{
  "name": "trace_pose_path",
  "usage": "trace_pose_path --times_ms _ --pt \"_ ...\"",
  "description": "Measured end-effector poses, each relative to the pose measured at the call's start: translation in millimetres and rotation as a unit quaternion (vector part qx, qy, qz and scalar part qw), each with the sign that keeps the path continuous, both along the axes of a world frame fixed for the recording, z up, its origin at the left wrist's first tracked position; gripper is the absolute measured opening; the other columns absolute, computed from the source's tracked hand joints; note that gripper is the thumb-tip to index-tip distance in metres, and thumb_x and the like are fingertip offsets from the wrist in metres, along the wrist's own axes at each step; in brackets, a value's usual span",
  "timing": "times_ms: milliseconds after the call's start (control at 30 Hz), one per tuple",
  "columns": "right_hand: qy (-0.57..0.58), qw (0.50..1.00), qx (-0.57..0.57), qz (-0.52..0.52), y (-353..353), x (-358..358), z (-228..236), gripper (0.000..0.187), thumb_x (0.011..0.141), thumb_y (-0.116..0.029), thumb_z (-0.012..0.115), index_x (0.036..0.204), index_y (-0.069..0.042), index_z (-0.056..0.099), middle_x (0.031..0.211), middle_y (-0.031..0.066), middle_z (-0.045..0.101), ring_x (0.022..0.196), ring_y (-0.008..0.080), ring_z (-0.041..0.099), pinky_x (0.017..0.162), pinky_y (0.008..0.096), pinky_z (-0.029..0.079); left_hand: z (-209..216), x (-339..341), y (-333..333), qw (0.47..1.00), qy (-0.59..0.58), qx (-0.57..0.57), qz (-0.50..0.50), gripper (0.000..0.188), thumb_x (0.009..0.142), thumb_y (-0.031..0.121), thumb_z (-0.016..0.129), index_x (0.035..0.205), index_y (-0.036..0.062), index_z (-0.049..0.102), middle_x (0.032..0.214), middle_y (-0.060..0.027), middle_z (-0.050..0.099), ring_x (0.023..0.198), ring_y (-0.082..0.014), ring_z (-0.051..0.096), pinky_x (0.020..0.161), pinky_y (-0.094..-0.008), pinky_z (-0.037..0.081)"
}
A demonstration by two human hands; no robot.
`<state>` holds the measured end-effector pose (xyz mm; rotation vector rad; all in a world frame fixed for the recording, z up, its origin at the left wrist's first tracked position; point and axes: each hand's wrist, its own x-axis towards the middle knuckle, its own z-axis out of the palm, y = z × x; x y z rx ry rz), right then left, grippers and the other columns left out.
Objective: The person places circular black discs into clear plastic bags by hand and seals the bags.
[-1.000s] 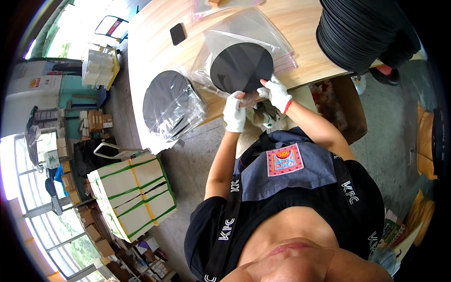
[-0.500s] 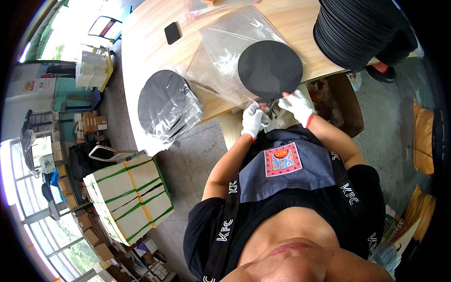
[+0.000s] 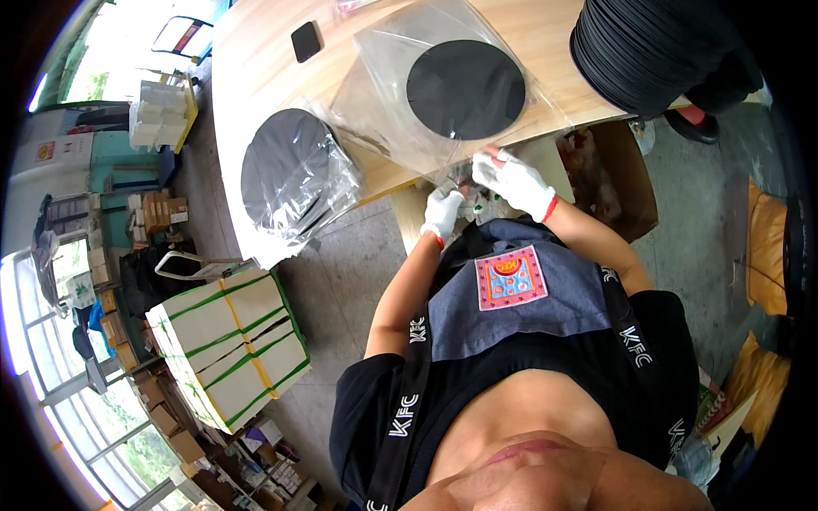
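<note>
A flat black disc (image 3: 466, 89) lies inside a large clear plastic bag (image 3: 383, 60) on the table, the bag's near edge reaching toward me. My left hand (image 3: 443, 209), in a white glove with bare fingertips, is closed at that near edge, with a pinch of the film apparently in it. Just beyond the disc's near rim is my right hand (image 3: 516, 182), gloved alike, fingers stretched out and apart from the disc. Farther left, a bagged stack of black discs (image 3: 288, 166) rests at the table's edge.
Black discs stand in a tall stack (image 3: 626, 55) at the table's right. A dark phone (image 3: 306, 42) lies at the far left of the wooden table (image 3: 256, 60). Below the edge sits an open cardboard box (image 3: 630, 183). Strapped white boxes (image 3: 230, 349) stand left on the floor.
The black disc has slid farther into the bag, away from me and slightly left. My right hand has come off its near rim and shifted left, closer to my left hand.
</note>
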<state>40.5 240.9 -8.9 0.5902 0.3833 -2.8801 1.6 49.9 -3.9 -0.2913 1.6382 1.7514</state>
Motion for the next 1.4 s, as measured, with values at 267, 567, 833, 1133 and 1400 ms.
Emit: trace_pose_path --times_ms 267,567,833,1133,1400 --pt "0.263 0.206 0.941 0.044 30.4 -44.2 45.9 0.035 0.078 -0.021 0.067 0.113 -0.021 0.062 0.118 -0.0018 0.057 0.094 0.0230 0.059 0.075 0.0376 0.051 -8.2 -0.1 -16.4 1.000 0.010 -0.030 0.002 0.025 0.091 0.021 0.061 0.107 0.0013 0.063 0.086 -0.0073 0.067 0.063 -0.0140 0.063 0.056 -0.0250 0.053" --pt "0.273 0.280 0.918 0.061 29.9 -71.4 34.5 0.045 0.076 -0.029 0.070 0.119 -0.020 0.058 0.112 0.0034 0.058 0.098 0.0235 0.059 0.078 0.0364 0.052 -7.1 -0.8 -25.7 0.997 0.031 -0.050 -0.043 0.024 0.091 0.017 0.060 0.105 -0.0021 0.060 0.084 -0.0068 0.065 0.064 -0.0145 0.064 0.056 -0.0260 0.053" --pt "0.393 0.221 0.885 0.115 -32.3 -9.5 21.5 0.011 0.083 -0.028 0.055 0.085 -0.020 0.062 0.065 0.0029 0.064 0.060 0.0227 0.065 0.051 0.0366 0.049 -16.5 10.0 -33.4 0.999 -0.038 0.030 -0.010 0.020 0.093 0.016 0.055 0.104 0.0007 0.061 0.091 -0.0084 0.068 0.065 -0.0147 0.065 0.056 -0.0262 0.053" --pt "0.256 0.753 0.579 0.179 20.9 -8.8 32.1 0.022 0.092 -0.030 0.053 0.085 -0.010 0.060 0.072 0.0085 0.065 0.061 0.0202 0.063 0.053 0.0311 0.050 -25.3 9.4 -50.1 0.998 -0.024 0.026 0.045 0.022 0.091 0.017 0.056 0.101 -0.0018 0.063 0.090 -0.0115 0.068 0.066 -0.0161 0.065 0.059 -0.0262 0.053" --pt "-0.100 0.008 0.807 0.581 297.3 161.5 -34.8 0.046 0.094 -0.044 0.042 0.104 -0.004 0.062 0.100 0.0175 0.068 0.092 0.0320 0.065 0.081 0.0429 0.050 -0.7 7.4 -103.9 0.958 0.211 -0.192 -0.025 0.023 0.087 0.021 0.066 0.098 0.0013 0.067 0.075 -0.0088 0.068 0.066 -0.0183 0.067 0.060 -0.0296 0.051"
